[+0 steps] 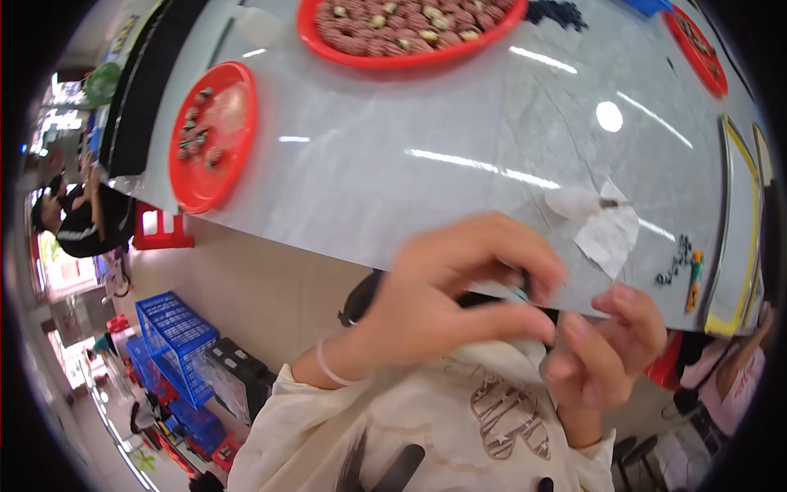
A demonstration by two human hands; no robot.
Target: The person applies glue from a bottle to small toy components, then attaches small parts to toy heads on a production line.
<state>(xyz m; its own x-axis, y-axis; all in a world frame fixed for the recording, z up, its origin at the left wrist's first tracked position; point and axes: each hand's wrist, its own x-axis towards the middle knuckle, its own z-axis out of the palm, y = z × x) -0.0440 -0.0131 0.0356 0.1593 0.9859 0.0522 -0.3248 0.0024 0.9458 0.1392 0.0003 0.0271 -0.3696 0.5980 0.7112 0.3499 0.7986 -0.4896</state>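
Note:
Over the near edge of the table, my left hand [459,283] is curled in a C shape and blurred by motion. A small dark piece, too smeared to name, shows at its fingertips. Close beside it on the right is my right hand [608,348], its fingers bent and apart, with nothing visible between them. Beyond the hands, a piece of white paper [611,242] lies on the table with a small dark bit at its top. Small dark green pieces [674,261] are scattered right of it, next to a slim yellow-orange tube [695,281].
A large red tray [393,61] full of pink ridged pieces stands at the far side. A red plate [182,190] with a few pieces sits at the left edge; another red tray [715,82] is far right. Blue crates [176,348] stand on the floor; people are at both sides.

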